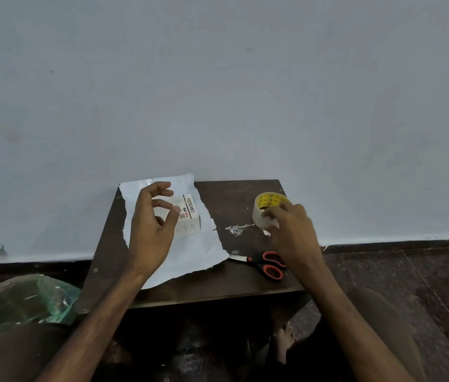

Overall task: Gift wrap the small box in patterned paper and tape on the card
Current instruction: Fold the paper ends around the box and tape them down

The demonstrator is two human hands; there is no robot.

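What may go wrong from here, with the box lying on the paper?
The paper has ragged, torn edges, so folds over the box may tear further or look uneven.
The left hand hovers and the right hand grips the tape roll, so nothing steadies the box; it may shift.
The scissors lie close beside the right wrist.

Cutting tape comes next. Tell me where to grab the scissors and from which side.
Take the orange handle loops, coming from the near right. The scissors lie flat, blades pointing left toward the paper, loops beside the right hand holding the tape roll.
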